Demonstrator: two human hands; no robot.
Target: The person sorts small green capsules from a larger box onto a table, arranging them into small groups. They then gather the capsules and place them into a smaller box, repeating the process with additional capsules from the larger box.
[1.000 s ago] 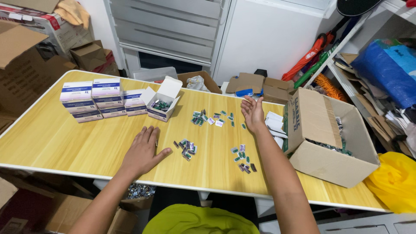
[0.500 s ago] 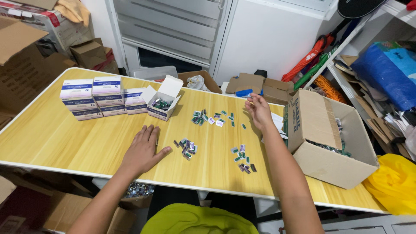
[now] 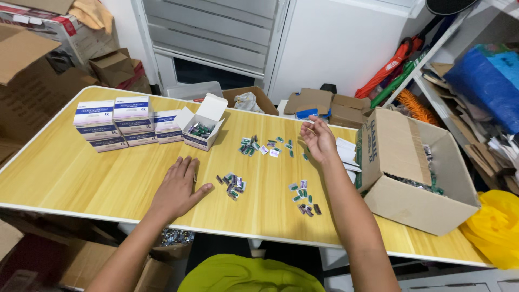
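Observation:
My left hand (image 3: pixel 178 189) lies flat on the yellow wooden table (image 3: pixel 81 178), fingers spread, holding nothing. Just right of it sits a small pile of little vials (image 3: pixel 233 185). My right hand (image 3: pixel 319 139) hovers palm up above the table's far side, fingers loosely curled; nothing shows in it. A second cluster of vials (image 3: pixel 304 197) lies below that hand, and a third scatter (image 3: pixel 265 146) lies to its left. An open small white box (image 3: pixel 201 130) with vials inside stands beside stacked white and blue boxes (image 3: pixel 121 123).
A large open cardboard box (image 3: pixel 411 167) with more vials sits at the table's right end, white paper sheets (image 3: pixel 346 154) beside it. Cardboard boxes stand on the floor at left and behind. A shelf with clutter and a yellow bag (image 3: pixel 494 227) are on the right.
My right hand has lifted off the table and drifted slightly right, turning palm up. My left hand has stayed flat in place.

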